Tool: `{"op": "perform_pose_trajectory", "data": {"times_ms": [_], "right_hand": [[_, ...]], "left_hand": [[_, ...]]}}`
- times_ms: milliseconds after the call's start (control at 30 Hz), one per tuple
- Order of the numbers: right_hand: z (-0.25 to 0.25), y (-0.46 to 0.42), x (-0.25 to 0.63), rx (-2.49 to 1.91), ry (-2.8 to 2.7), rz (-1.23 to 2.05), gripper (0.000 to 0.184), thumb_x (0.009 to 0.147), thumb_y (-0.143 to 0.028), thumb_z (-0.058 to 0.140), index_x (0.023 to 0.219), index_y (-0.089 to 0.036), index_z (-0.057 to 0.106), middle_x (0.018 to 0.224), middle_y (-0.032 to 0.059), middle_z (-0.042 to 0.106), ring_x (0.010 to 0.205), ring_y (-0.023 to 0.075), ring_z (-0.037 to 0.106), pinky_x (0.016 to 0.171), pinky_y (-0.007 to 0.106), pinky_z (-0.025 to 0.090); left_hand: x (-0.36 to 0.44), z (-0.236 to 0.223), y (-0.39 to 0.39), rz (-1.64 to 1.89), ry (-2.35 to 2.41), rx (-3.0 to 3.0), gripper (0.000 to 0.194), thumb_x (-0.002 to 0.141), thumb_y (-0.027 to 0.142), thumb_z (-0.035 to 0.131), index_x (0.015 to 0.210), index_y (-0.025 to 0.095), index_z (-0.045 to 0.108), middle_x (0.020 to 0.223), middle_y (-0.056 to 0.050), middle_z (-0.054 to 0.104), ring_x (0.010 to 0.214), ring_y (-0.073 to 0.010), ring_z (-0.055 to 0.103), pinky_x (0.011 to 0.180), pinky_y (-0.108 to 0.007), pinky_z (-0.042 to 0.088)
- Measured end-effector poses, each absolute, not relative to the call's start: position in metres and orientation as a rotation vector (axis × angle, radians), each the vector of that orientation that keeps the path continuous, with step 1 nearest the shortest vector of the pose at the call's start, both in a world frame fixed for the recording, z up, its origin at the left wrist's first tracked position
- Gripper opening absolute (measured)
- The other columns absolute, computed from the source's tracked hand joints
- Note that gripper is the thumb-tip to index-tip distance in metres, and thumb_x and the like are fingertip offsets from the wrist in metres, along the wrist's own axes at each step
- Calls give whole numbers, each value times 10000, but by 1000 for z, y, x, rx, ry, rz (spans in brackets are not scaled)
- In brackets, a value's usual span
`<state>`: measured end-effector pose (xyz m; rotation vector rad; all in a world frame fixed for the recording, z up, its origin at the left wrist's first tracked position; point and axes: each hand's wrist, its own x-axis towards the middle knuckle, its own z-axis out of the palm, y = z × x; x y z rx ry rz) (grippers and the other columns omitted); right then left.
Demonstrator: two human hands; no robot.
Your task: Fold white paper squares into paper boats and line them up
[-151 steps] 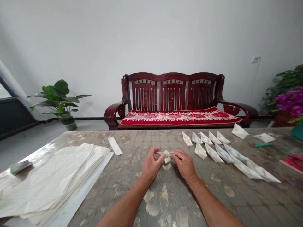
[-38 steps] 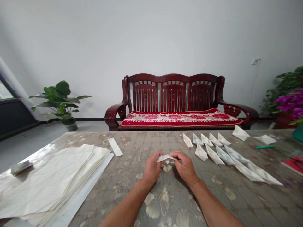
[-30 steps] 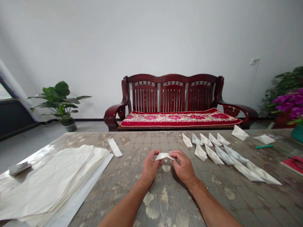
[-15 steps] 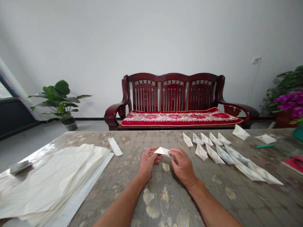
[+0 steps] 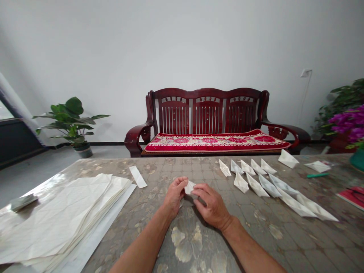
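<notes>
Left hand (image 5: 173, 196) grips the folded white paper (image 5: 189, 187), right hand (image 5: 212, 207) curled palm-down just beside it, its grip unclear

Patterned tabletop (image 5: 159, 170) | stacked paper sheets (image 5: 65, 212) | paper strip (image 5: 138, 176) | folded paper boats (image 5: 256, 185) | green pen (image 5: 317, 175) | red booklet (image 5: 352, 197)

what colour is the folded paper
Plain off-white, the folded paper; the head view shows it best.
</notes>
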<state>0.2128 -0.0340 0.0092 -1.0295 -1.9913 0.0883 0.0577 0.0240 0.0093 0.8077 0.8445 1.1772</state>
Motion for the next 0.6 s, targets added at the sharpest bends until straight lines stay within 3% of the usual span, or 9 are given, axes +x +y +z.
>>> {"op": "perform_pose_trajectory", "data": {"times_ms": [233, 433, 600], "right_hand": [[3, -25, 219, -1263, -1601, 507, 328, 812, -264, 582, 1133, -216, 627, 1117, 61, 654, 806, 162, 616, 706, 279, 512], [-5, -15, 221, -1249, -1429, 758, 338, 733, -336, 643, 1026, -171, 680, 825, 22, 698, 717, 167, 601, 685, 286, 492], [-5, -13, 221, -1193, -1324, 885, 372, 676, -306, 683, 1022, -170, 684, 841, 23, 711, 688, 163, 604, 653, 279, 495]], "left_hand": [[62, 12, 16, 1104, 730, 821, 462, 590, 331, 831, 923, 174, 552, 764, 25, 650, 662, -118, 624, 642, -227, 468], [64, 9, 16, 1073, 718, 867, 505, 571, 340, 848, 946, 179, 551, 768, 24, 642, 656, -118, 617, 648, -230, 462], [67, 6, 14, 1050, 733, 1014, 543, 564, 238, 812, 1030, 180, 540, 851, -14, 674, 771, -152, 634, 719, -251, 471]]}}
